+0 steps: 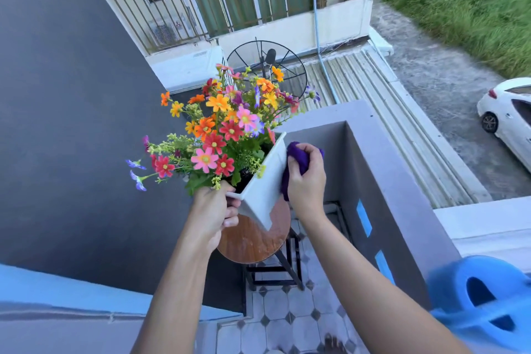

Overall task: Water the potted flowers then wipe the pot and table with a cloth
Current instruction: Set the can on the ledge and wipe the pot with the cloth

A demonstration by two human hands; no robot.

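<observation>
The pot (263, 178), a white square planter crowded with orange, red, pink and purple flowers (221, 129), is tipped on its near corner above a small round wooden table (253, 241) on a tiled balcony, its upper rim leaning toward the grey parapet wall (370, 158). The left hand (214, 213) grips the near corner of the rim, fingers curled and pressed together around the edge, thumb hidden behind the foliage. The right hand (306, 178) has its fingers closed over a bunched purple cloth (298, 159), pressing it flat against the pot's right outer wall. The planter looks rigid and smooth-sided, likely slick if damp, and the tall spray of blooms puts weight high up, so a firm hold at the rim or a corner seems the safest purchase while it is tilted; the stems and petals appear delicate and easily crushed. Dark soil shows just inside the rim beneath the leaves, though how full the pot is cannot be made out. The tabletop carries pale streaks that may be water or dried marks, suggesting it awaits its own wipe. A blue watering can (482, 299) stands at the lower right, well apart from the table; its contents are not visible. Below the balcony lie a corrugated roof and a parked white car (508, 121).
</observation>
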